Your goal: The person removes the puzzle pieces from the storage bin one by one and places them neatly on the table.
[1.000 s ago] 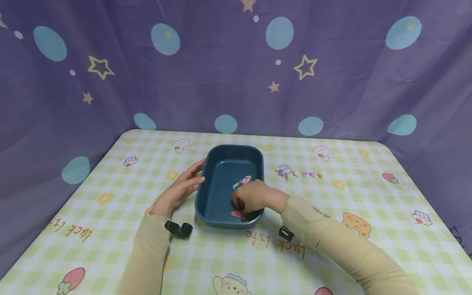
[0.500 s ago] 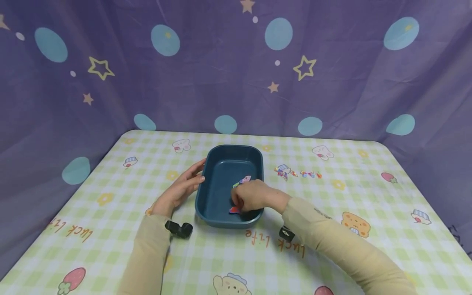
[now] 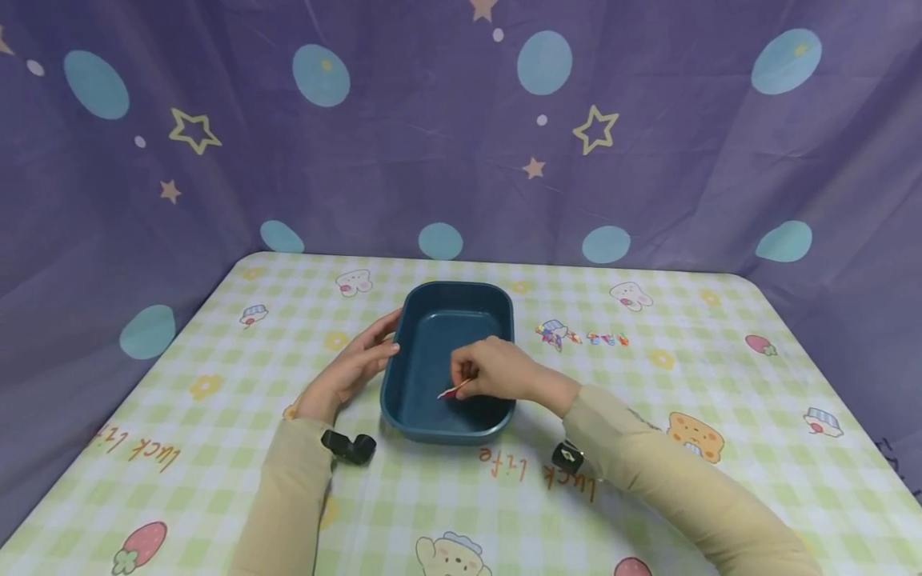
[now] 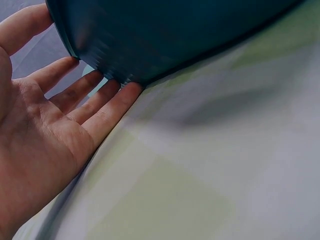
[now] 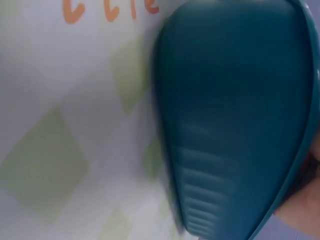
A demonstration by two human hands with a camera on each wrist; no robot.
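Observation:
A dark teal rectangular box point(image 3: 425, 352) lies lengthwise on the table. My left hand point(image 3: 353, 368) is at its left side, fingers extended. In the left wrist view the fingertips point(image 4: 132, 89) touch the outer wall of the box and the thumb lies up at the rim. Inside the box, my right hand point(image 3: 500, 370) pinches a thin, flat red piece point(image 3: 452, 393) with a white edge between thumb and fingers. The right wrist view has mostly the box's outer wall point(image 5: 230, 110), with part of the right hand point(image 5: 302, 212) past the rim.
Right of the box, small colourful flat pieces point(image 3: 555, 336) lie on the checked tablecloth point(image 3: 720, 344), with several more pieces point(image 3: 608, 340) in a row beside them. A purple patterned curtain point(image 3: 403, 160) hangs behind the table.
My right hand has lifted a little inside the box, and the red piece has come up with it. The pink and green piece no longer shows. My left hand has stayed put.

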